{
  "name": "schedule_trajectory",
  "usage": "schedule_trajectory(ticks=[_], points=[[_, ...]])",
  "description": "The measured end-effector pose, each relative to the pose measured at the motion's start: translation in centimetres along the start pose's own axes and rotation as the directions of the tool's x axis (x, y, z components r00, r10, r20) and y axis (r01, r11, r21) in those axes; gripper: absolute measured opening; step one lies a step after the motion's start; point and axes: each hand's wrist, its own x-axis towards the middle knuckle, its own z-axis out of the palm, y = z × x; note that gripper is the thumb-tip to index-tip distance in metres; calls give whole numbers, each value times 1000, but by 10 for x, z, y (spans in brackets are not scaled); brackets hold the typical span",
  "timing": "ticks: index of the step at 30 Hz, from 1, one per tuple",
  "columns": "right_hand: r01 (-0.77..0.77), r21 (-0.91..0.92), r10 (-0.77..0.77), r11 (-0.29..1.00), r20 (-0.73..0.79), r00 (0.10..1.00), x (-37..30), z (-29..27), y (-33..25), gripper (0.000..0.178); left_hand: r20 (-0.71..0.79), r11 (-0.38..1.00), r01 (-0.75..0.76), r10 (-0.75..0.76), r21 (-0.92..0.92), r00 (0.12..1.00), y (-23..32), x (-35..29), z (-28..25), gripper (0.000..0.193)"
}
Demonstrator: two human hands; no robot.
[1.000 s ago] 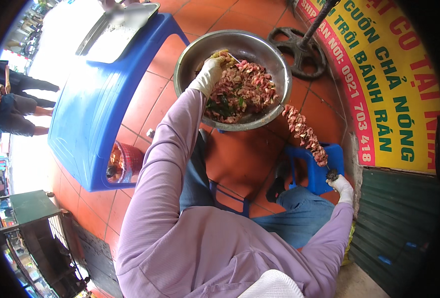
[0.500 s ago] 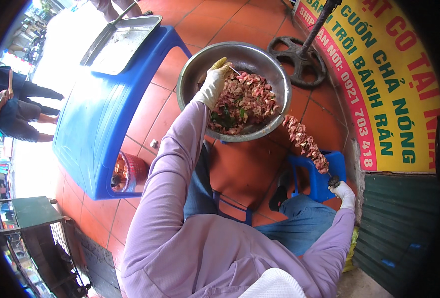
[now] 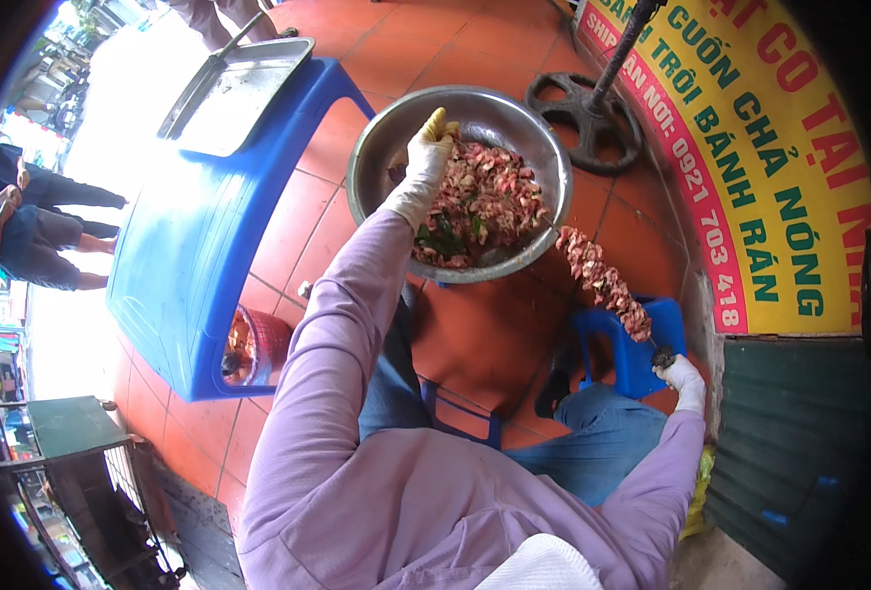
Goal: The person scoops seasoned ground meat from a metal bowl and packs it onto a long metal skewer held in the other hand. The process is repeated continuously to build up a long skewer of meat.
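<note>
A metal bowl (image 3: pixel 362 187) in front of me holds a heap of raw sliced meat (image 3: pixel 490 192) with some green leaves. My left hand (image 3: pixel 426 162), in a pale glove stained yellow at the fingers, is over the bowl's left side. Its fingers are curled at the meat, and whatever is between them is hidden. My right hand (image 3: pixel 681 379), also gloved, is closed round the dark handle end of a long skewer (image 3: pixel 665 359). The skewer slants up and left to the bowl's right rim, with packed meat pieces (image 3: pixel 603 280) threaded along it.
Left stands a blue plastic table (image 3: pixel 175 265) bearing a metal tray (image 3: pixel 239 98), with a red basket (image 3: pixel 273 339) beneath. A blue stool (image 3: pixel 647 344) is by my right hand. Beyond the bowl is a dark metal wheel-shaped base (image 3: pixel 588 123), beside a yellow sign (image 3: pixel 750 167). Two people (image 3: pixel 32 226) stand far left.
My left hand has shifted slightly within the bowl, and the thin metal tip seen beside its fingers no longer shows. My right hand and the skewer stay nearly in place.
</note>
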Motion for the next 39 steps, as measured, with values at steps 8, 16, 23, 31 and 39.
schedule_trajectory(ticks=[8,16,23,31,39], points=[[39,-34,-41,999,-60,997,2,3,7,19,-160,925,219,-278,-312,947,21,-7,11,32],[-24,-54,16,998,-152,988,3,7,9,22,295,685,600,-522,-413,800,20,4,8,21],[44,-75,-51,996,-99,994,3,2,-13,27,467,898,54,-277,436,840,4,-20,0,35],[-8,-47,6,999,-30,1000,23,13,16,34,154,463,355,-757,812,635,68,-24,-47,37],[12,-50,-13,999,-16,1000,12,8,7,39,362,282,-229,-676,932,642,65,-53,-95,35]])
